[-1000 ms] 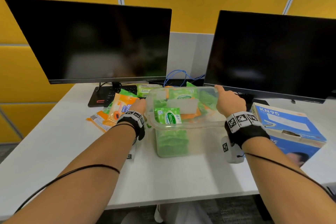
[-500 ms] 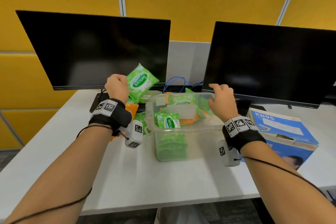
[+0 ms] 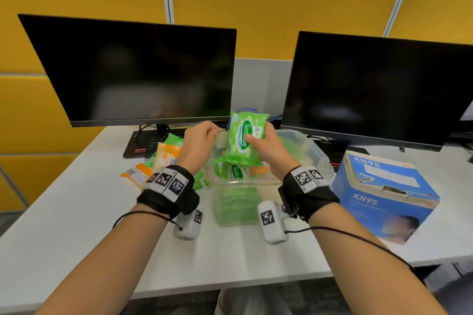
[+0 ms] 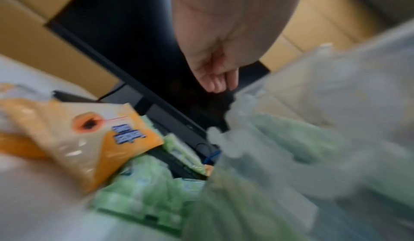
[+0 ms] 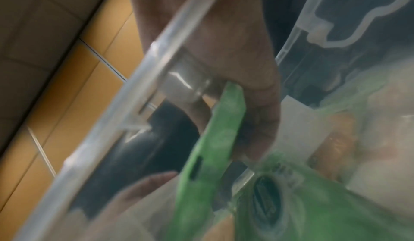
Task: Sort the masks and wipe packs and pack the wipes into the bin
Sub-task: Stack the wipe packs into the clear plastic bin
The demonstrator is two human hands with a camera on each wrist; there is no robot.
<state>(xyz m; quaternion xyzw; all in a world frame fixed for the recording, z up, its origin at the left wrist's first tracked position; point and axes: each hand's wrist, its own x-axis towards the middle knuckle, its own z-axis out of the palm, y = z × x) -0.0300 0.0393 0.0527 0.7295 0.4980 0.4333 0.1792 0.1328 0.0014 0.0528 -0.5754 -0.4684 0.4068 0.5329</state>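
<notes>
A green Sanicare wipe pack [image 3: 243, 140] stands upright above the clear plastic bin [image 3: 316, 155]. My right hand [image 3: 257, 139] grips its right side, thumb on the front; in the right wrist view the right hand [image 5: 246, 106] pinches the green pack [image 5: 212, 149] behind the bin's rim [image 5: 134, 94]. My left hand [image 3: 204, 139] hovers just left of the pack, fingers loosely curled and empty, as the left wrist view [image 4: 215, 78] confirms. More green packs and an orange one lie inside the bin. Orange wipe packs [image 3: 166, 157] and green ones [image 4: 143, 191] lie left of the bin.
A blue KN95 mask box [image 3: 384, 194] stands right of the bin. Two dark monitors [image 3: 143, 74] [image 3: 378, 89] rise behind, with a keyboard [image 3: 151, 142] under the left one. The white desk's front edge [image 3: 230, 286] is near me.
My left hand lifted a green pack from the left pile and carried it right, over the bin. My right hand left the bin's rim and took hold of the pack.
</notes>
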